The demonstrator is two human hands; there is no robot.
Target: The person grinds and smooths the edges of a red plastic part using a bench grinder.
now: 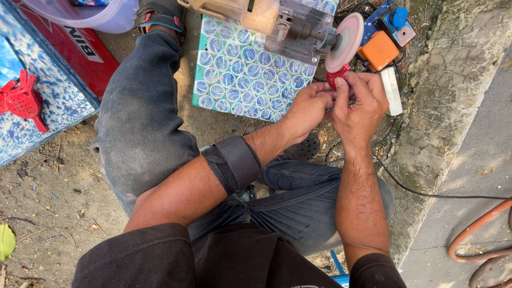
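Both hands hold a small red plastic piece (338, 76) up against the lower edge of a pink grinding wheel (344, 41). My left hand (306, 109) grips it from the left, my right hand (360, 104) pinches it from the right with thumb and fingers. The wheel sits on the shaft of a small motor (256, 13) fixed to a metal bracket (298, 32). The motor stands on a teal box (240, 69) patterned with blue circles. A black band (234, 162) wraps my left forearm.
An orange box and blue plug parts (381, 48) with cables lie right of the wheel. A red scissor-like tool (22, 100) rests on a blue speckled surface at left. A concrete curb (453, 106) runs along the right; an orange hose (474, 232) curls at the lower right.
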